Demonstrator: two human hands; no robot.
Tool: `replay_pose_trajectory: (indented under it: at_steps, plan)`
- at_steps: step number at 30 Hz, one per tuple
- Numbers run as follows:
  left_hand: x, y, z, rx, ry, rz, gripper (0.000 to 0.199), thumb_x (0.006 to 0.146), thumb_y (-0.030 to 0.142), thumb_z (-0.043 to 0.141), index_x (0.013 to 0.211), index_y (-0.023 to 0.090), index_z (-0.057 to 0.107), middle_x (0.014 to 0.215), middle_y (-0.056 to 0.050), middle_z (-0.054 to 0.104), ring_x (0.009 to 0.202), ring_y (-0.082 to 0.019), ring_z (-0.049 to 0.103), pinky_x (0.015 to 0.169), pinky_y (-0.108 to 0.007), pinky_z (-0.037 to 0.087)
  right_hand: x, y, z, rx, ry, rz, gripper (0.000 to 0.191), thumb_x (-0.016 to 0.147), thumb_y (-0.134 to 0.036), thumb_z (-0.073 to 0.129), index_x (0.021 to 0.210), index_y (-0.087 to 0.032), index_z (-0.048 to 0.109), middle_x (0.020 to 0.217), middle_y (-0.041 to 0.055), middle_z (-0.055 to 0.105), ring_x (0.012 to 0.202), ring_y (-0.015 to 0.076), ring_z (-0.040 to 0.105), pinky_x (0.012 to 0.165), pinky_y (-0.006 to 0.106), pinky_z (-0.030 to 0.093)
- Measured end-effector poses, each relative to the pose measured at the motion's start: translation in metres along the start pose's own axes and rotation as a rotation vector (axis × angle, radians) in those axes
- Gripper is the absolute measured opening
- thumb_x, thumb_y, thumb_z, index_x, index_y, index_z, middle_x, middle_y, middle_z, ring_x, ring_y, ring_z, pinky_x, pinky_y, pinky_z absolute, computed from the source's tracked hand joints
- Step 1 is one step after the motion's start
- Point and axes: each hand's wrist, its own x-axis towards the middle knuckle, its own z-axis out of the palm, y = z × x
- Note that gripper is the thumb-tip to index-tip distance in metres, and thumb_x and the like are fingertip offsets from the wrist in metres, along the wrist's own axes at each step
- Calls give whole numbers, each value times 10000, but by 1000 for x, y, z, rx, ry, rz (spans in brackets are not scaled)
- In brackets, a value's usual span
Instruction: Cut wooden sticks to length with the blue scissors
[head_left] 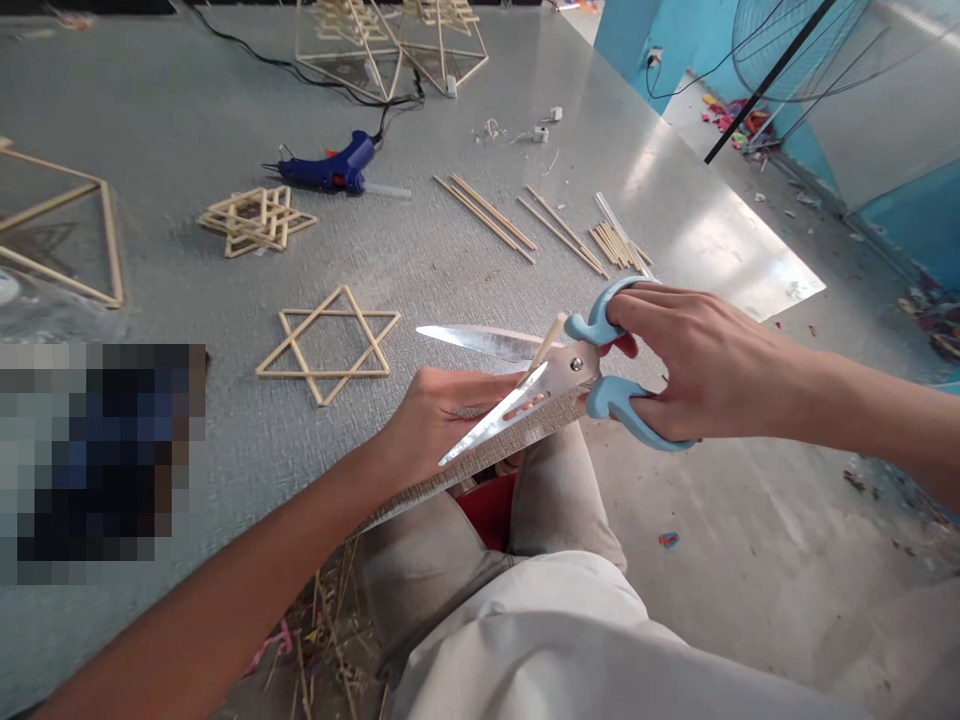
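Observation:
My right hand (701,345) grips the light blue handles of a pair of scissors (576,375) above the table's near edge. The blades are spread wide and point left. Between them, close to the pivot, stands a thin wooden stick (550,338). My left hand (439,405) is closed on the lower part of this stick, its fingers partly hidden behind the lower blade. Just beyond my left hand, a flat six-pointed star of sticks (388,345) lies on the table.
A blue glue gun (330,168) with a black cord lies farther back, beside a small stacked star frame (255,220). Loose sticks (487,218) and a bundle of short sticks (611,243) lie right. Larger stick frames (112,240) stand left and at the back.

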Motion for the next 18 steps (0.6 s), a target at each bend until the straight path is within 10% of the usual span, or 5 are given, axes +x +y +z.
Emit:
replay_pose_trajectory:
  at_steps: [18]
  plan:
    - [2,7,3,-19,26,14,209,983,277,840,1168,210,908,870,-48,866,603,-146,741,555,-218,633,1,-3,-2,14,-8,7,240,851,-318,668,905,-259,442,854,46,629,741,218,530,684,335,389]
